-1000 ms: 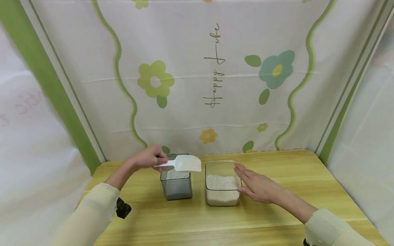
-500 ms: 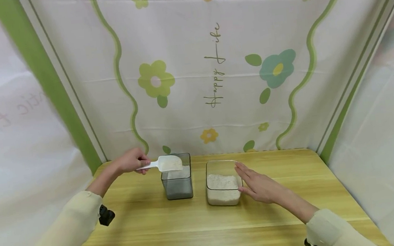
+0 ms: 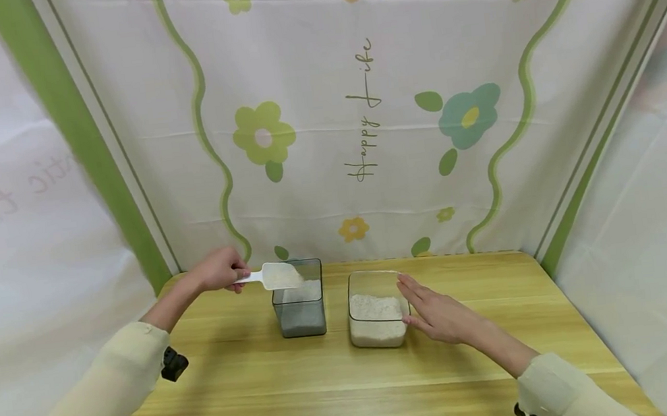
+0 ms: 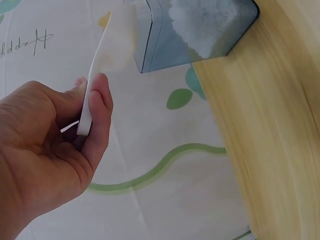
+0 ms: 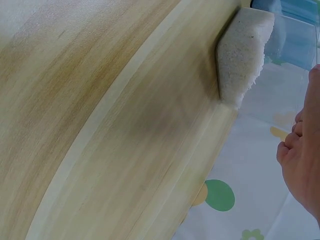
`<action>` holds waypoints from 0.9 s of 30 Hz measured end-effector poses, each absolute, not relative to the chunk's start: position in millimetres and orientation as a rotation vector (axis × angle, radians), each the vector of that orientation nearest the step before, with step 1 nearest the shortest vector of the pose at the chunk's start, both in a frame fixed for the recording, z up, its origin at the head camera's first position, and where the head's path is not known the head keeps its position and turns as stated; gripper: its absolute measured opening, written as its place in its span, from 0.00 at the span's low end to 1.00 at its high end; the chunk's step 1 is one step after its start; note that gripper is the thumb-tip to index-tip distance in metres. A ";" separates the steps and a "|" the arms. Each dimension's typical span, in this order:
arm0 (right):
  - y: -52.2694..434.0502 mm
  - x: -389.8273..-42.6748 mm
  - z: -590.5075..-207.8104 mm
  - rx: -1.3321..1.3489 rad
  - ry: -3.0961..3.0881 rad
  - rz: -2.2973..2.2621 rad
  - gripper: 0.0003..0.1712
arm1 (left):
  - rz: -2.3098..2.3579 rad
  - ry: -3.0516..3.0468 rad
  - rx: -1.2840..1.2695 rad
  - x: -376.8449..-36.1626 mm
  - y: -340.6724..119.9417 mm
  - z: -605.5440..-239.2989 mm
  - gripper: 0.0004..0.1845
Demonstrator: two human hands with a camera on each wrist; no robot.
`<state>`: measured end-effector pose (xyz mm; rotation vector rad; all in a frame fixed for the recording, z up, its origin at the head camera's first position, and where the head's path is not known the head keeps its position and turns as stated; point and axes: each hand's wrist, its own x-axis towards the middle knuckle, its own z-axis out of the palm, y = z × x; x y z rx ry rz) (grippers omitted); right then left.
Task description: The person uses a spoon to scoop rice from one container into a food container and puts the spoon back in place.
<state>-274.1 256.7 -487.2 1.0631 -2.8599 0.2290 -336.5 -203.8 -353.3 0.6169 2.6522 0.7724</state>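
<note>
My left hand (image 3: pixel 222 269) pinches the handle of a white scoop (image 3: pixel 279 276) between thumb and fingers. Pale grainy stuff lies in the scoop's bowl, which is above the back left of a grey see-through container (image 3: pixel 303 321). White powdery contents partly fill that container. In the left wrist view the scoop (image 4: pixel 100 52) is seen nearly edge-on beside the container wall. My right hand (image 3: pixel 442 316) has its fingers extended and touches the right side of a clear container (image 3: pixel 380 336). Off-white grainy contents (image 5: pixel 245 55) fill its lower part in the right wrist view.
Both containers stand apart, side by side, near the back of a wooden table (image 3: pixel 353 396). A white floral cloth (image 3: pixel 308 197) hangs directly behind the table edge, with more cloth at both sides. Each wrist carries a black camera (image 3: pixel 174 364).
My left hand has moved left, bringing the scoop from between the two containers to above the grey container's left part. My right hand stays against the clear container.
</note>
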 end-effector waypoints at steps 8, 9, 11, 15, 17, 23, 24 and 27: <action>256.4 -274.3 -486.4 1.054 -2.893 0.232 0.42 | 0.676 2.717 0.620 -334.6 -206.4 -346.6 0.12; 256.5 -274.4 -486.2 1.051 -2.899 0.236 0.42 | 0.664 2.722 0.624 -334.1 -206.6 -345.8 0.13; 256.5 -274.3 -485.9 1.046 -2.909 0.240 0.42 | 0.641 2.734 0.625 -333.0 -206.6 -344.5 0.13; 256.5 -273.6 -484.8 1.037 -2.926 0.243 0.43 | 0.592 2.764 0.657 -330.5 -205.2 -341.2 0.14; 256.6 -273.4 -484.4 1.032 -2.934 0.244 0.43 | 0.565 2.783 0.682 -329.6 -203.9 -339.8 0.15; 256.5 -273.6 -484.2 1.029 -2.945 0.251 0.43 | 0.463 2.851 0.692 -328.0 -197.5 -338.2 0.20; 256.4 -273.7 -484.3 1.029 -2.946 0.250 0.43 | 0.448 2.863 0.679 -327.4 -195.9 -338.0 0.20; 256.5 -273.8 -485.1 1.030 -2.943 0.242 0.43 | 0.387 2.908 0.711 -325.3 -190.9 -337.3 0.20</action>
